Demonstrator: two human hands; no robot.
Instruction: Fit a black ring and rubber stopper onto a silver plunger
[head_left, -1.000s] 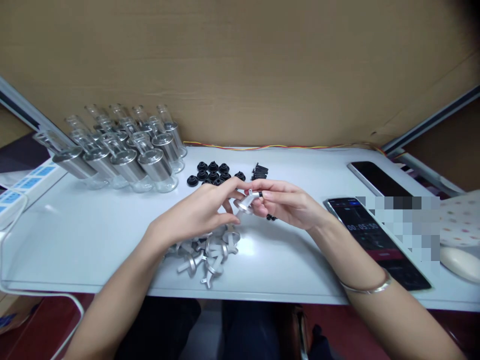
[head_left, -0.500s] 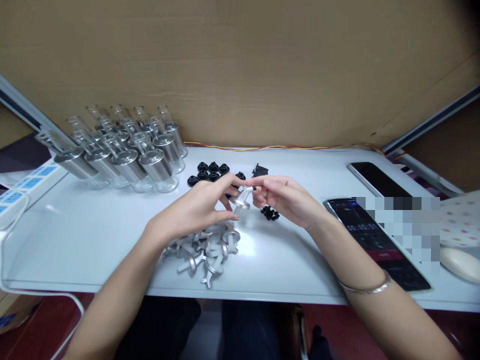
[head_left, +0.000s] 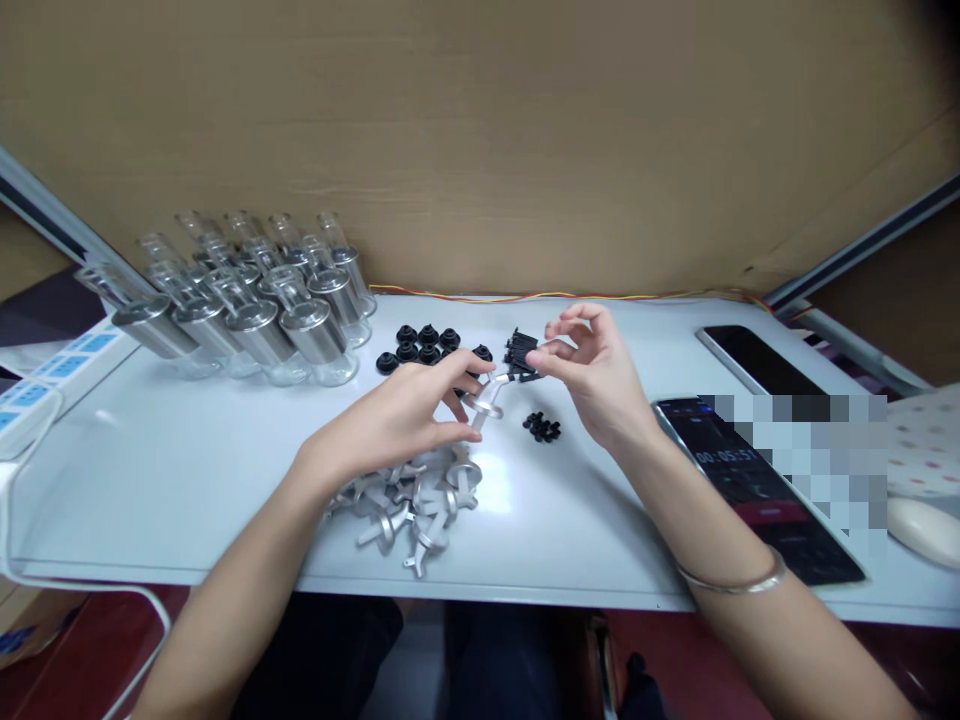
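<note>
Pinching a small silver metal piece with a flared round base (head_left: 486, 405) between thumb and fingers, our left hand (head_left: 409, 412) hovers just above the white table (head_left: 187, 470), its palm turned down and the forearm running in from the lower left. That silver piece sits at the fingertips, near the table's middle, just over a loose heap of similar silver metal parts (head_left: 409, 505) that lies under the left wrist. Our right hand (head_left: 596, 375) is raised a little beyond it, fingers curled and half open, thumb and forefinger closed on a small black screw-like part (head_left: 525, 372) at the edge of a cluster of black screws (head_left: 519, 347); we cannot tell whether the part is lifted clear of them. A thin silver bangle (head_left: 731, 582) circles the right wrist. Near the right hand lies a little pile of tiny black bits (head_left: 541, 427), and to the left a group of black round rubber caps (head_left: 424, 345).
</note>
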